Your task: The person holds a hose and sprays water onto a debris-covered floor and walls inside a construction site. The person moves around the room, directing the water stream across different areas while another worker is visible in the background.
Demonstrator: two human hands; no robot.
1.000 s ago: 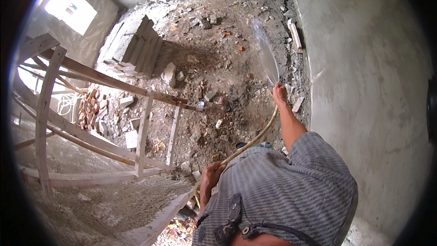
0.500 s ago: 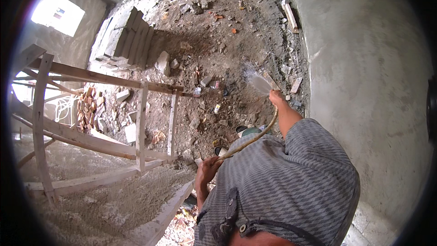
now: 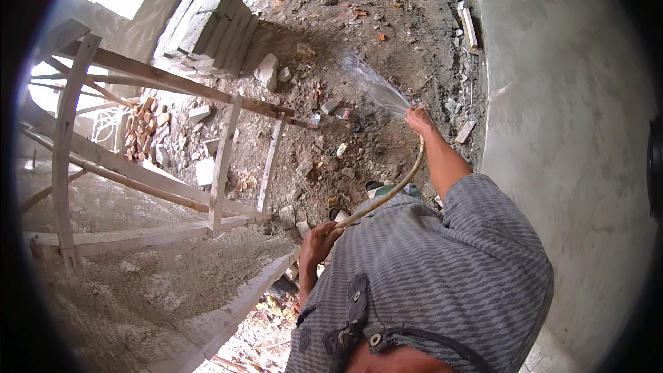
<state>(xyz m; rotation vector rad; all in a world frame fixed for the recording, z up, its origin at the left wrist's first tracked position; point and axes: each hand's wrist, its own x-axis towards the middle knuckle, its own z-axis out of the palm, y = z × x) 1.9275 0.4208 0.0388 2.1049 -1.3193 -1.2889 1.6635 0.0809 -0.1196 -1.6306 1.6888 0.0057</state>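
Observation:
Fingers wrapped round its end, my right hand (image 3: 420, 121) grips a tan hose (image 3: 383, 199) out in front of me. A fan of water (image 3: 378, 88) sprays from that end toward the far left, over the rubble-strewn dirt floor (image 3: 407, 55). My left hand (image 3: 319, 242) is closed round the same hose farther back, near my waist. Between the hands the hose bows across the front of my grey patterned shirt (image 3: 421, 262). The nozzle end itself is hidden by my right fingers.
A wooden frame (image 3: 173, 86) stands at left beside a rough cement surface (image 3: 159, 283). Behind it are stacked grey blocks (image 3: 210, 31) and a brick heap (image 3: 145, 124). A plastered wall (image 3: 573, 131) rises at right, with a wooden piece (image 3: 468, 26) along its foot. Stones lie scattered about.
My right hand has moved slightly forward and left with the hose end. The water now fans out longer and farther left. The whole view has shifted a little; both hands keep their grip.

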